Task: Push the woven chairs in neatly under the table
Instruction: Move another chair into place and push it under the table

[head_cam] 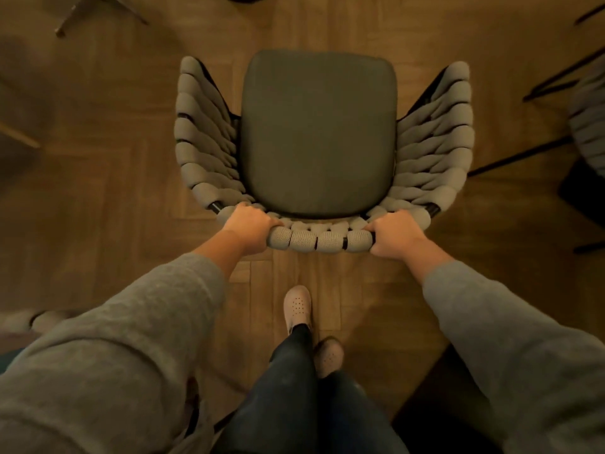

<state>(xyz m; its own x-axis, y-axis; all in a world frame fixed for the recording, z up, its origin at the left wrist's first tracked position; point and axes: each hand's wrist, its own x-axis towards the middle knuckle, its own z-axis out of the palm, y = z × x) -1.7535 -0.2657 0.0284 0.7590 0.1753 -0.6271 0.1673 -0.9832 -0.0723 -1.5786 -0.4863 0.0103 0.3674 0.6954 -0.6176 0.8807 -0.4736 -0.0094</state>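
Woven chair (322, 239) is sitting out on the parquet floor (114, 191), its legs hiding beneath the dark seat cushion (319, 132). A person is standing right behind it. The left hand (248, 229) is clasping the left end of the backrest's top rail and the right hand (397, 237) the right end, fingertips curling out of sight over the inner side. A second woven chair (589, 126) is being cut off by the right edge. A blurred metal leg (98, 11) at top left is proving hard to identify.
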